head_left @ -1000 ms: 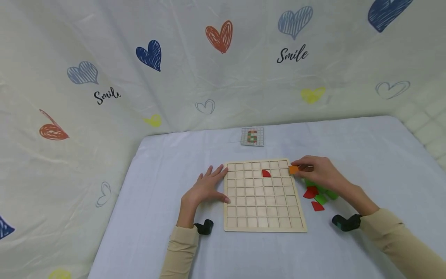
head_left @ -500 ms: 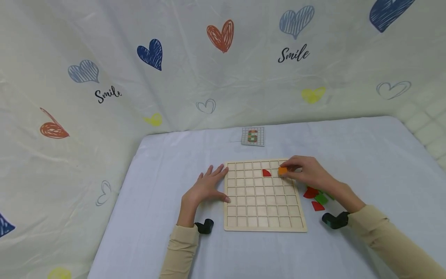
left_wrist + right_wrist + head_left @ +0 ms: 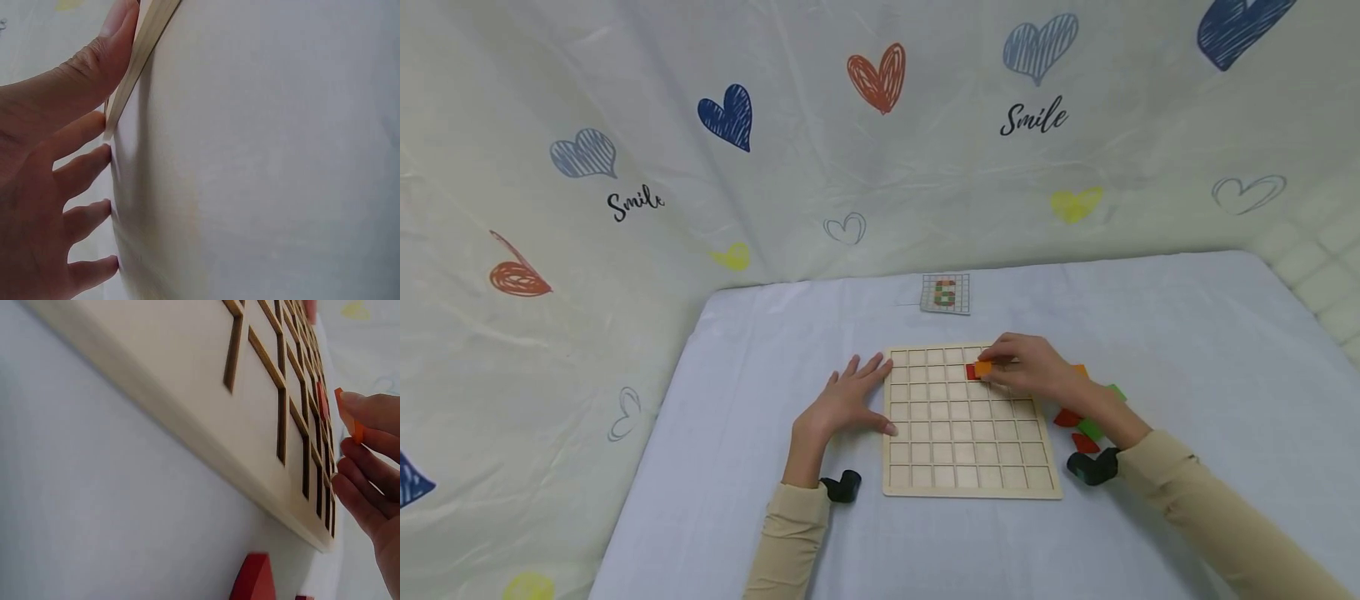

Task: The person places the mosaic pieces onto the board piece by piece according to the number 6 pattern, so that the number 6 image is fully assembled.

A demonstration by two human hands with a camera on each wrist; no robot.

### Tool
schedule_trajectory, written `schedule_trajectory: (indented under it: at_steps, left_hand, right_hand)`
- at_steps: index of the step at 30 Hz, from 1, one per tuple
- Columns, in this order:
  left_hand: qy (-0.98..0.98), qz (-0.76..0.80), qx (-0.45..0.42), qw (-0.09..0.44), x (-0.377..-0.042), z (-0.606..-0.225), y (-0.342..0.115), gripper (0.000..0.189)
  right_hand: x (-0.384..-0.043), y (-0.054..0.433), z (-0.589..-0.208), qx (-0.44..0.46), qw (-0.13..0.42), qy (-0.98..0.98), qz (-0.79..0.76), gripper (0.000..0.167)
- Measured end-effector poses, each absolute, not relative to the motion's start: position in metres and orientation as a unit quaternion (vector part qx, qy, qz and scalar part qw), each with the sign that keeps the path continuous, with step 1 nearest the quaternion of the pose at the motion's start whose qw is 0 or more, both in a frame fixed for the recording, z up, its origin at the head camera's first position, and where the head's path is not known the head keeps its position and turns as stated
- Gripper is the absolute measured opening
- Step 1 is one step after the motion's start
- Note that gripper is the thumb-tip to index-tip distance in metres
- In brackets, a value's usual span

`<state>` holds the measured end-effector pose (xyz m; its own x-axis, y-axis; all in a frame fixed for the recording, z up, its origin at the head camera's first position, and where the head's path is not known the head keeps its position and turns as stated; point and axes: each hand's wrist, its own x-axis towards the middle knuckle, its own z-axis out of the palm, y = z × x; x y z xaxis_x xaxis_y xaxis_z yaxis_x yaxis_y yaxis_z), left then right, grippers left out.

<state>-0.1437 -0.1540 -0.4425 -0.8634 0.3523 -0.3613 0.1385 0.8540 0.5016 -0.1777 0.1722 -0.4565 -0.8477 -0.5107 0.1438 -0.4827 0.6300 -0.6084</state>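
Grip, left hand (image 3: 844, 402): spread, fingers fanned; the thumb rests on the left edge of the board and seems to steady it.
Board (image 3: 951, 432): pale wood with a sunken grid of square cells, lying flat on the white surface (image 3: 760, 358).
Card (image 3: 945, 293): printed with a small coloured grid figure, lying beyond the far edge of the board.
Red piece (image 3: 970, 372): in the upper part of the grid, partly covered in the head view by the tile in front of it.
Tile step: placing seems to be in hand; the orange tile (image 3: 982, 369) is over the board beside the red piece, not yet set down.
Tile's next move: likely calls for choosing a cell, squaring the tile to its lines, lowering it flat and letting go without nudging the red piece.
Tile look: bright orange, thin and straight-edged, tilted, and apparently just clear of the grid.
Grip, right hand (image 3: 1028, 363): pinching the orange tile between thumb and fingertips.
Loose pieces: red ones (image 3: 1085, 443), green ones (image 3: 1090, 430) and another orange one (image 3: 1081, 370), right of the board, some partly hidden by the right arm.
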Motion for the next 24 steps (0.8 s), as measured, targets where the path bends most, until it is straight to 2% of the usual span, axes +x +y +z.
schedule_trajectory:
  at_steps: [24]
  left_hand:
    - [0.937,0.234,0.130,0.222,-0.144,-0.444,-0.155,0.109]
  right_hand:
    - [-0.190,0.137,-0.466,-0.322,0.029,0.894,-0.310,0.023]
